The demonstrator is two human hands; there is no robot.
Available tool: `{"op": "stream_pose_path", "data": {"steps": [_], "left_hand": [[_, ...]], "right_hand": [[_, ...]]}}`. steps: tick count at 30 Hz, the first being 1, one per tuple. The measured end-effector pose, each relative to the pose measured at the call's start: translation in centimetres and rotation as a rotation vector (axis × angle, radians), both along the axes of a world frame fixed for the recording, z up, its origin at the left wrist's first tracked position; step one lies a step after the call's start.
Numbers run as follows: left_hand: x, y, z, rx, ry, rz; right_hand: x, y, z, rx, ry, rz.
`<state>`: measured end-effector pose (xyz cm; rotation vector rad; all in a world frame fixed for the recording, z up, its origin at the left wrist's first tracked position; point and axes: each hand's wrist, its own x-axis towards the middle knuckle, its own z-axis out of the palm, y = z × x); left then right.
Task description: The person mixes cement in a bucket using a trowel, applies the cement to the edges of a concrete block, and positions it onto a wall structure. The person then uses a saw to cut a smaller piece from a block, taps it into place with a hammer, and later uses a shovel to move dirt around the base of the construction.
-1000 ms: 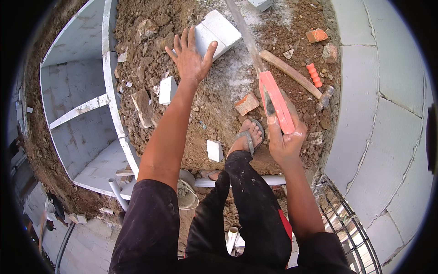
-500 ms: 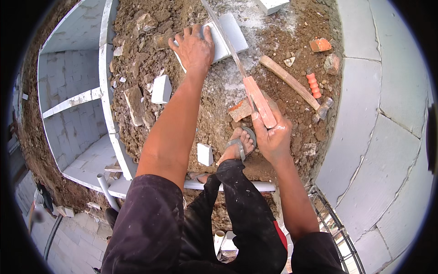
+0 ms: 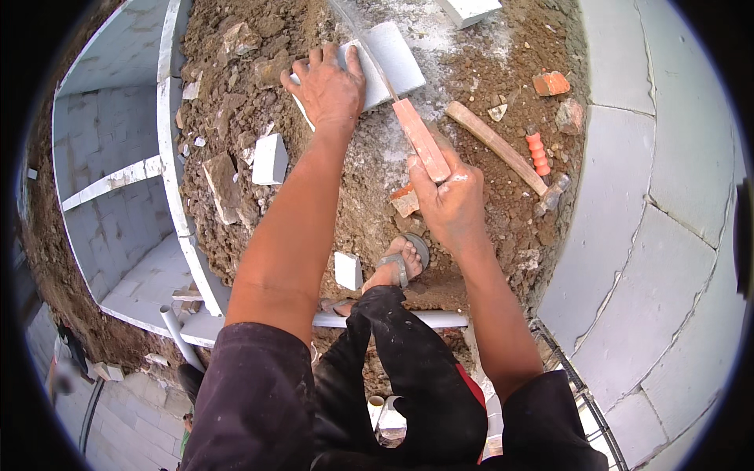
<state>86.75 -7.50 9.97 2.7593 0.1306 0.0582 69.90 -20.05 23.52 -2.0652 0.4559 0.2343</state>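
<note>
A white lightweight block lies on brown rubble at the top middle. My left hand presses flat on its left part. My right hand grips the salmon-pink handle of a hand saw. The thin blade runs up and left across the block, right beside my left fingers. White dust lies around the block. My sandalled foot stands on the dirt just below my right hand.
A hammer with a wooden handle and an orange-handled tool lie to the right. Block offcuts and red brick bits scatter the dirt. A white block wall curves on the right; a white-walled pit drops away left.
My left hand went from spread beside the block to pressing on it. My right hand brought the saw up and left until its blade lay across the block.
</note>
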Motion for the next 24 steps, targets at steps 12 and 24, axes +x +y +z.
{"op": "stream_pose_path", "data": {"steps": [12,24], "left_hand": [[0.4,-0.2,0.2,0.047,-0.087,-0.106],[0.0,-0.2,-0.3,0.030,-0.041,-0.100]], "right_hand": [[-3.3,0.9,-1.0,-0.004,-0.076,0.000],[-3.1,0.3,-0.1,0.039,-0.075,-0.023]]}}
